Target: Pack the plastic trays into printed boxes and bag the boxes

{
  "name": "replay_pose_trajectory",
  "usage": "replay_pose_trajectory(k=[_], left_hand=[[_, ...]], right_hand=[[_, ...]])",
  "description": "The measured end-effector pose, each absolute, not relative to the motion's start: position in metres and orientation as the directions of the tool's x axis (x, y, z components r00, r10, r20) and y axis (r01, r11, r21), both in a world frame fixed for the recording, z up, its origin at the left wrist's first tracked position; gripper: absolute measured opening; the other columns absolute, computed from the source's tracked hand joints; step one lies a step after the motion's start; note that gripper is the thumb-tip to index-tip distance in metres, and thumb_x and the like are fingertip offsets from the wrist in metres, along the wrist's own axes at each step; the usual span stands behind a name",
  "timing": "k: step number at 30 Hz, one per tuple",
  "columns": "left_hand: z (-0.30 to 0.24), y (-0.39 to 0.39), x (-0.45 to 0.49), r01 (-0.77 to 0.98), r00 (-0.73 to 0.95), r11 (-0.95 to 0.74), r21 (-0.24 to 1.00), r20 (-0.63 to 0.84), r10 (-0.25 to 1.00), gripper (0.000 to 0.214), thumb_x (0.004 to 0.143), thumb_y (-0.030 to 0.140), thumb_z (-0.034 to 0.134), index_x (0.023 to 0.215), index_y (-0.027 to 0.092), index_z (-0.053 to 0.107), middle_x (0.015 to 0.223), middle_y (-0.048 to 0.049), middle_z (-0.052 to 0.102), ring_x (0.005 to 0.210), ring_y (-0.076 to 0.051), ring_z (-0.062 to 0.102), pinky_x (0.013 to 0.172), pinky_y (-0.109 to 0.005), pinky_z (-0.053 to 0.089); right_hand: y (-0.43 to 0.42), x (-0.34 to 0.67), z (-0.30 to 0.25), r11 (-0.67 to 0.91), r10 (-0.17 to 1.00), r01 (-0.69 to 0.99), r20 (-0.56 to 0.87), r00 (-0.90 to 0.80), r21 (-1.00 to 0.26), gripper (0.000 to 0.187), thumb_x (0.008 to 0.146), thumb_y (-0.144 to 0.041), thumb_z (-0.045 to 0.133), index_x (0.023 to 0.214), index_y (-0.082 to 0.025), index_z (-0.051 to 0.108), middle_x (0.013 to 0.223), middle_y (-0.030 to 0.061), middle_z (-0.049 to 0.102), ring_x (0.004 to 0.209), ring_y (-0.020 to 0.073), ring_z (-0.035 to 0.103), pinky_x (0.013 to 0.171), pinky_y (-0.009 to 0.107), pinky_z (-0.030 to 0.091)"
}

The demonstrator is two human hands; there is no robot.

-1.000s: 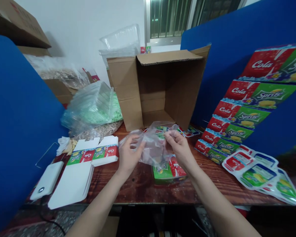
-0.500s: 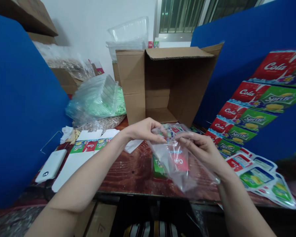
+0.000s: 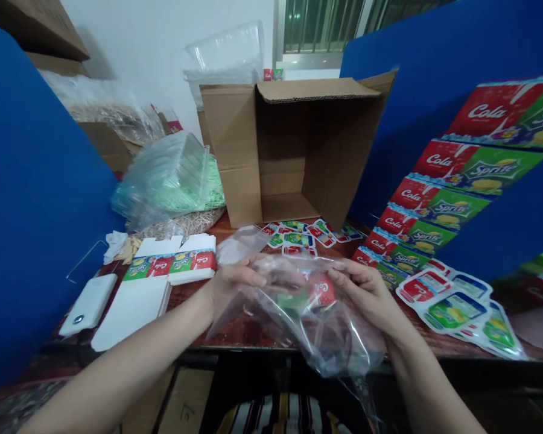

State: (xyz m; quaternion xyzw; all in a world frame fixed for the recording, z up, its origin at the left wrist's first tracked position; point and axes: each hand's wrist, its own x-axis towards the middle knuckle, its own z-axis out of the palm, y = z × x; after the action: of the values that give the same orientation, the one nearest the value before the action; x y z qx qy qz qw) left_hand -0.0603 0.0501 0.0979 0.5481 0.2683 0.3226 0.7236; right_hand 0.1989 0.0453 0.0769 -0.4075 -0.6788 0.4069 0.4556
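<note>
Both my hands hold a clear plastic bag (image 3: 326, 337) just above the front edge of the wooden table (image 3: 253, 328). Inside the bag sits a small red and green Cola/Sprite box (image 3: 314, 293). My left hand (image 3: 233, 283) grips the bag's left side, fingers curled over the top. My right hand (image 3: 366, 295) grips the right side, with the thumb near the red end of the box. The bag's lower part hangs over the table edge towards my lap.
An open cardboard carton (image 3: 294, 150) lies on its side behind my hands. Flat Cola/Sprite box blanks (image 3: 172, 268) and a white power bank (image 3: 88, 304) lie at left, printed labels (image 3: 461, 307) at right, small stickers (image 3: 298, 235) in front of the carton. Blue partitions (image 3: 31, 199) flank the table.
The small Cola/Sprite box has left the table and now sits inside the bag. My hands have come closer to me, holding the bag by both sides over the table edge.
</note>
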Motion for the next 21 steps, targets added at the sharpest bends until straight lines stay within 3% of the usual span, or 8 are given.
replay_pose_trajectory(k=[2,4,6,8,11,15,18,21], left_hand=[[0.082,0.040,-0.056,-0.239,0.728,0.278,0.930,-0.018,0.685,0.031,0.068,0.051,0.061,0.063,0.020,0.060,0.061,-0.0095,0.062,0.084,-0.033,0.070,0.090,-0.053,0.050],[0.066,0.031,-0.056,-0.306,0.801,0.396,0.866,0.009,0.599,0.028,0.068,0.047,0.066,0.075,0.021,0.061,0.048,-0.0001,0.053,0.070,-0.029,0.071,0.095,-0.053,0.047],[0.051,0.026,-0.057,-0.322,0.837,0.480,0.816,0.009,0.547,0.036,0.072,0.049,0.068,0.095,0.022,0.060,0.048,0.0042,0.054,0.064,-0.025,0.070,0.094,-0.051,0.047],[0.038,0.024,-0.059,-0.252,0.857,0.497,0.830,-0.046,0.513,0.042,0.077,0.050,0.066,0.106,0.021,0.060,0.052,0.0036,0.057,0.062,-0.021,0.068,0.084,-0.042,0.051],[0.024,0.025,-0.062,-0.137,0.837,0.450,0.883,-0.139,0.529,0.036,0.080,0.049,0.067,0.091,0.015,0.066,0.049,0.0043,0.051,0.052,-0.014,0.059,0.062,-0.026,0.047],[0.018,0.027,-0.065,-0.210,0.734,0.430,0.878,-0.149,0.662,0.042,0.080,0.056,0.064,0.082,0.015,0.065,0.045,0.0058,0.046,0.045,-0.011,0.054,0.052,-0.022,0.039],[0.026,0.023,-0.063,-0.125,0.664,0.391,0.912,-0.216,0.716,0.033,0.082,0.048,0.067,0.082,0.015,0.064,0.043,0.0077,0.046,0.040,-0.008,0.046,0.050,-0.020,0.037],[0.039,0.014,-0.050,0.117,0.673,0.336,0.935,-0.323,0.665,0.033,0.080,0.047,0.068,0.080,0.015,0.065,0.048,0.0065,0.050,0.041,-0.006,0.043,0.045,-0.019,0.033]], right_hand=[[0.038,0.204,0.069,0.312,0.934,0.166,0.270,-0.234,-0.936,0.023,0.086,-0.044,0.066,0.091,-0.023,0.076,0.077,0.0024,0.069,0.066,0.0157,0.060,0.058,0.023,0.048],[0.032,0.211,0.061,0.269,0.950,0.134,0.240,-0.198,-0.954,0.022,0.084,-0.043,0.069,0.090,-0.023,0.076,0.076,0.0024,0.070,0.066,0.0162,0.062,0.060,0.024,0.050],[0.028,0.218,0.055,0.236,0.962,0.111,0.216,-0.167,-0.965,0.022,0.081,-0.044,0.071,0.088,-0.023,0.076,0.076,0.0024,0.070,0.066,0.0155,0.062,0.060,0.024,0.050],[0.027,0.224,0.050,0.222,0.965,0.134,0.198,-0.173,-0.966,0.024,0.082,-0.045,0.071,0.086,-0.021,0.075,0.076,0.0029,0.070,0.065,0.0145,0.061,0.060,0.022,0.049],[0.029,0.232,0.047,0.233,0.950,0.248,0.167,-0.262,-0.940,0.028,0.086,-0.045,0.065,0.088,-0.018,0.073,0.080,0.0045,0.069,0.071,0.0151,0.061,0.063,0.022,0.049],[0.030,0.244,0.043,0.236,0.915,0.349,0.086,-0.394,-0.907,0.030,0.089,-0.047,0.063,0.090,-0.017,0.071,0.087,0.0065,0.070,0.078,0.0178,0.064,0.068,0.024,0.051],[0.024,0.245,0.045,0.262,0.882,0.325,0.088,-0.463,-0.909,0.043,0.085,-0.053,0.065,0.113,-0.021,0.066,0.100,0.0082,0.070,0.085,0.0218,0.067,0.072,0.029,0.055],[0.011,0.229,0.057,0.425,0.902,0.445,0.328,-0.282,-0.788,0.067,0.082,-0.050,0.071,0.140,-0.027,0.046,0.129,0.0099,0.059,0.117,0.0277,0.058,0.096,0.039,0.050]])
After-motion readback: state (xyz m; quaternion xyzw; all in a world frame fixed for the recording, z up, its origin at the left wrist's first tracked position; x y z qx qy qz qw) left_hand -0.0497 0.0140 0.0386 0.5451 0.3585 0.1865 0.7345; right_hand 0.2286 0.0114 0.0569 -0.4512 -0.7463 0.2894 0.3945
